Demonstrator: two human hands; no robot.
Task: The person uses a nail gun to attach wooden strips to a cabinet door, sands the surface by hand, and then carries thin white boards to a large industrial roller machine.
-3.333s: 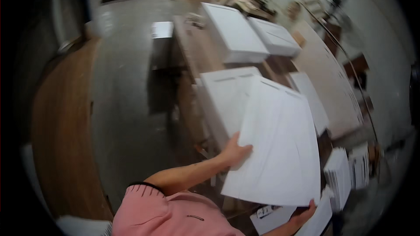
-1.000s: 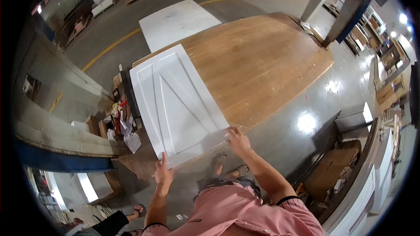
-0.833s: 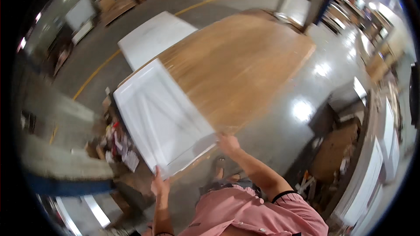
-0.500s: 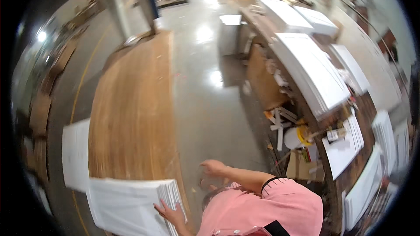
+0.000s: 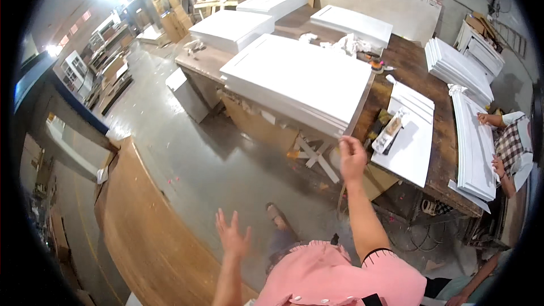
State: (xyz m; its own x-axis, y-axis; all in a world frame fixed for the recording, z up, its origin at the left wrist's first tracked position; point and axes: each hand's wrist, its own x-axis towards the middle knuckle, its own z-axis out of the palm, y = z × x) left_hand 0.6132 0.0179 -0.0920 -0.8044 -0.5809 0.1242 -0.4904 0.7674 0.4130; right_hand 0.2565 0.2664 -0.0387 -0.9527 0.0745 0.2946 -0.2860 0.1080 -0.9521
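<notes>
My left hand (image 5: pixel 233 232) is raised with its fingers spread, holding nothing, above the floor beside the long brown wooden board (image 5: pixel 164 238). My right hand (image 5: pixel 352 156) reaches forward with its fingers curled at the near corner of a stack of white panels (image 5: pixel 300 76). Whether the fingertips touch that corner, or hold anything, I cannot tell. The stack lies on a dark wooden workbench (image 5: pixel 381 95), its near edge sticking out a little past the bench. Right of my hand, a white sheet (image 5: pixel 416 153) on the bench bears a small white-and-brown carton (image 5: pixel 391 130).
More white panels (image 5: pixel 232 28) lie farther along the bench, with crumpled white cloth (image 5: pixel 350 44) and an orange-and-black tool (image 5: pixel 375 63). At far right, a person in a checked garment (image 5: pixel 513 141) handles a white panel stack (image 5: pixel 473 141). White strips (image 5: pixel 314 153) lean below the bench.
My view has swung right toward the workbench. My left hand has come off the white panels on the wooden board, and my right hand has moved to the bench stack's corner.
</notes>
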